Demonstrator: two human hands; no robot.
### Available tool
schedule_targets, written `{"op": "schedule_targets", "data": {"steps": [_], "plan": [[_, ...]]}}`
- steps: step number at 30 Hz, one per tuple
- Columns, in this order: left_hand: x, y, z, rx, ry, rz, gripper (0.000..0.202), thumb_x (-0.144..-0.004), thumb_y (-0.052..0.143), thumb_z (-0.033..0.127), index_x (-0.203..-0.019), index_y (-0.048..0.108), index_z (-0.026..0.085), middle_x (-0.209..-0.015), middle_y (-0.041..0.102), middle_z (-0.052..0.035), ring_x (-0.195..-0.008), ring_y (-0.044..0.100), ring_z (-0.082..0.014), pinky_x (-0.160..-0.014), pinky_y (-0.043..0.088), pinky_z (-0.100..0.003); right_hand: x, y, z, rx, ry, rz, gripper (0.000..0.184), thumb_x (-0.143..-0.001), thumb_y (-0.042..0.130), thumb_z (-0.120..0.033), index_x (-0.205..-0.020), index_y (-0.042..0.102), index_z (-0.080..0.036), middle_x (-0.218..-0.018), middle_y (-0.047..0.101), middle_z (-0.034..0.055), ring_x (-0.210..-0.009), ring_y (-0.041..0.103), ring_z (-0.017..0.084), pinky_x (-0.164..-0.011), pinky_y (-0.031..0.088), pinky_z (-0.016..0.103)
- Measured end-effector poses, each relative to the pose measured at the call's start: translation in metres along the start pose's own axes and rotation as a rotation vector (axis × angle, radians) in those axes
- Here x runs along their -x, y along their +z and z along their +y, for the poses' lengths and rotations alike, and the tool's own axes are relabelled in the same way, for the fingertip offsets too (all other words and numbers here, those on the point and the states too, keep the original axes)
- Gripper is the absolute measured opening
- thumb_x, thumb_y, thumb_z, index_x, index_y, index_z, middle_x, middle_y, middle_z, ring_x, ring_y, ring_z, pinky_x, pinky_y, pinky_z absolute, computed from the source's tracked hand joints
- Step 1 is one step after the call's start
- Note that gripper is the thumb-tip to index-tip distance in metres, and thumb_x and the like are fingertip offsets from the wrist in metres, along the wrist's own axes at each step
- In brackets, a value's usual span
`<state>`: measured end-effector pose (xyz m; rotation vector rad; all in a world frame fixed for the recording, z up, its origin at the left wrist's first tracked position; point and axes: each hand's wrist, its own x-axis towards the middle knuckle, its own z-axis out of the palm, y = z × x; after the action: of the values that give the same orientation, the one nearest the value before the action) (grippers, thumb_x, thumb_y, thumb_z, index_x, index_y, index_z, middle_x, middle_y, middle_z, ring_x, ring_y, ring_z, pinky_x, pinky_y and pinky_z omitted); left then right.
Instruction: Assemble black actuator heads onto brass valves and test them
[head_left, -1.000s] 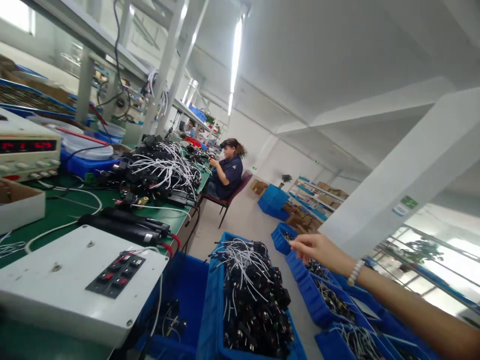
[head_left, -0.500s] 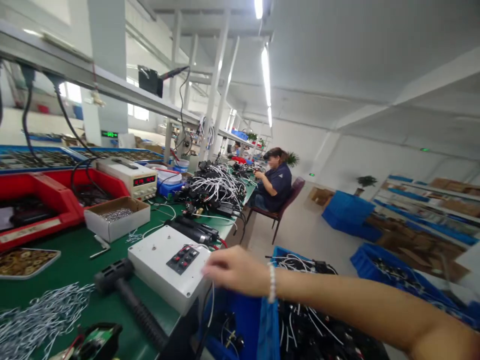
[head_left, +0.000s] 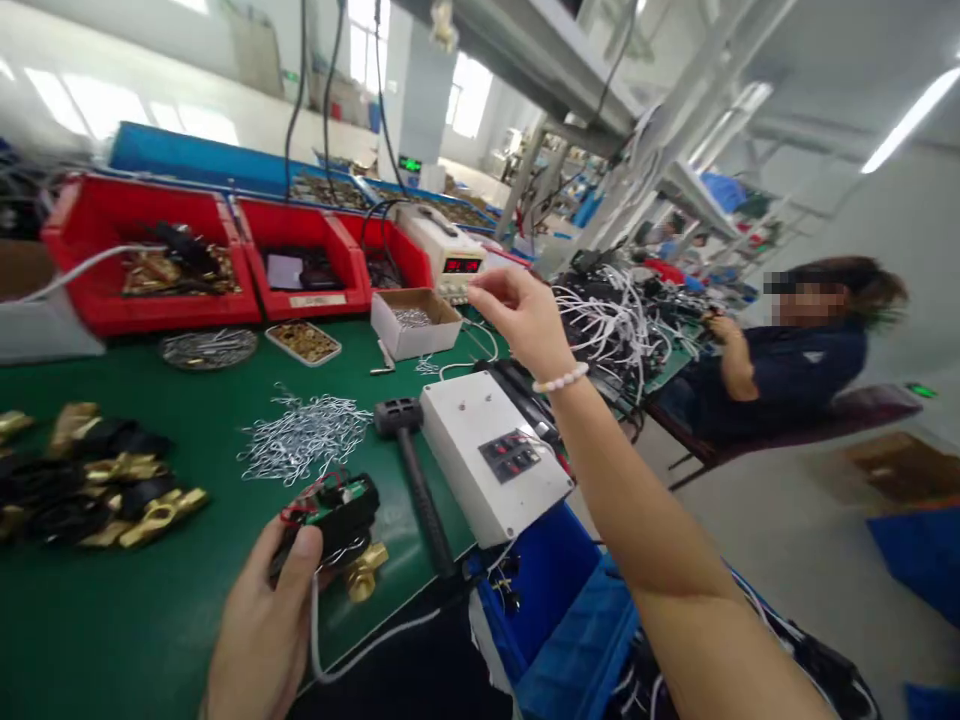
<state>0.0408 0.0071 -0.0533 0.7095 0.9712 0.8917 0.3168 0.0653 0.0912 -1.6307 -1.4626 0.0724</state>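
My left hand (head_left: 262, 610) grips a black plastic housing (head_left: 341, 525) with its circuit board and thin red wires showing. A brass fitting (head_left: 365, 572) sticks out at its lower right, and a white cable hangs from it. My right hand (head_left: 521, 315), with a beaded bracelet at the wrist, is raised in front of the power supply (head_left: 442, 245). Its thumb and fingertips come together in a pinch; anything between them is too small to see. Left of it stands a white carton of small metal parts (head_left: 412, 318). Below is a white switch box (head_left: 487, 450).
A black mallet (head_left: 420, 490) lies beside a heap of wire clips (head_left: 304, 440). Black-and-brass parts (head_left: 97, 480) lie at the left. Red bins (head_left: 150, 255) line the back. A blue crate (head_left: 540, 575) stands below the edge. A seated co-worker (head_left: 780, 350) is at the right.
The view has swung left and down. My right hand has gone from beside the switch box to above it, by the power supply. My left hand and the housing it holds have come into view.
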Motion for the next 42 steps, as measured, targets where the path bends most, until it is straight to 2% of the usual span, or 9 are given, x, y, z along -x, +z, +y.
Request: {"op": "schedule_targets", "data": {"steps": [3, 6, 8, 10, 17, 24, 29, 37, 42], "plan": [[0.002, 0.017, 0.02, 0.082, -0.009, -0.023, 0.061, -0.069, 0.08, 0.053, -0.117, 0.064, 0.019, -0.104, 0.069, -0.0085, -0.099, 0.066, -0.03, -0.085, 0.059, -0.037, 0.021, 0.007, 0.037, -0.004, 0.142, -0.277, 0.016, -0.08, 0.066, -0.031, -0.084, 0.066, -0.016, -0.082, 0.068, 0.0035, -0.077, 0.061, 0.017, -0.074, 0.047, 0.031], [0.005, 0.029, 0.036, 0.085, 0.08, -0.053, 0.059, -0.071, 0.076, 0.059, -0.112, 0.069, 0.016, -0.1, 0.07, -0.0119, -0.099, 0.066, -0.0337, -0.082, 0.06, -0.039, 0.048, 0.009, 0.047, 0.008, 0.21, -0.513, 0.028, -0.075, 0.07, -0.043, -0.076, 0.067, -0.015, -0.076, 0.067, 0.0045, -0.071, 0.058, 0.018, -0.067, 0.045, 0.031], [0.01, 0.034, 0.043, 0.088, 0.138, -0.091, 0.058, -0.075, 0.071, 0.061, -0.11, 0.07, 0.015, -0.099, 0.071, -0.0128, -0.1, 0.066, -0.0343, -0.082, 0.059, -0.039, 0.055, 0.008, 0.048, 0.021, 0.217, -0.592, 0.034, -0.073, 0.07, -0.05, -0.075, 0.068, -0.015, -0.074, 0.066, 0.0049, -0.069, 0.057, 0.018, -0.065, 0.043, 0.031], [0.017, 0.038, 0.05, 0.098, 0.18, -0.131, 0.054, -0.08, 0.068, 0.058, -0.111, 0.07, 0.014, -0.098, 0.071, -0.0123, -0.102, 0.066, -0.0339, -0.083, 0.059, -0.038, 0.057, 0.007, 0.048, 0.052, 0.215, -0.588, 0.037, -0.075, 0.066, -0.053, -0.077, 0.068, -0.016, -0.076, 0.067, 0.0052, -0.071, 0.056, 0.018, -0.066, 0.042, 0.031], [0.048, 0.041, 0.055, 0.125, 0.283, -0.226, 0.047, -0.092, 0.055, 0.054, -0.115, 0.068, 0.016, -0.101, 0.071, -0.0079, -0.109, 0.064, -0.0293, -0.09, 0.056, -0.035, 0.068, 0.016, 0.054, 0.036, 0.184, -0.361, 0.036, -0.078, 0.064, -0.053, -0.069, 0.063, -0.018, -0.073, 0.066, 0.0047, -0.073, 0.057, 0.018, -0.072, 0.044, 0.031], [0.062, 0.041, 0.057, 0.154, 0.302, -0.279, 0.051, -0.086, 0.062, 0.057, -0.111, 0.066, 0.013, -0.1, 0.071, -0.0102, -0.102, 0.067, -0.0272, -0.088, 0.057, -0.035, 0.069, 0.017, 0.058, -0.003, 0.14, -0.32, 0.056, -0.076, 0.056, -0.073, -0.064, 0.06, -0.019, -0.068, 0.065, 0.0062, -0.068, 0.058, 0.018, -0.072, 0.046, 0.031], [0.063, 0.037, 0.058, 0.221, 0.288, -0.304, 0.05, -0.085, 0.062, 0.059, -0.111, 0.067, 0.016, -0.101, 0.07, -0.0075, -0.104, 0.066, -0.0266, -0.09, 0.057, -0.034, 0.067, 0.019, 0.064, -0.014, 0.164, -0.308, 0.068, -0.075, 0.046, -0.083, -0.06, 0.06, -0.019, -0.065, 0.063, 0.0075, -0.065, 0.057, 0.018, -0.069, 0.046, 0.032], [0.059, 0.027, 0.056, 0.203, 0.288, -0.185, 0.04, -0.088, 0.062, 0.051, -0.111, 0.068, 0.018, -0.099, 0.071, -0.0056, -0.086, 0.07, -0.0211, -0.072, 0.06, -0.025, 0.072, 0.015, 0.055, -0.044, 0.179, -0.317, 0.045, -0.074, 0.065, -0.063, -0.075, 0.065, -0.018, -0.077, 0.069, 0.0066, -0.071, 0.059, 0.018, -0.075, 0.048, 0.033], [0.06, 0.026, 0.058, 0.236, 0.282, -0.255, 0.044, -0.087, 0.062, 0.054, -0.11, 0.068, 0.017, -0.1, 0.07, -0.008, -0.099, 0.067, -0.0263, -0.081, 0.06, -0.032, 0.069, 0.017, 0.06, -0.059, 0.18, -0.285, 0.034, -0.071, 0.07, -0.052, -0.07, 0.066, -0.018, -0.07, 0.067, 0.0056, -0.068, 0.06, 0.019, -0.072, 0.05, 0.035]]}}
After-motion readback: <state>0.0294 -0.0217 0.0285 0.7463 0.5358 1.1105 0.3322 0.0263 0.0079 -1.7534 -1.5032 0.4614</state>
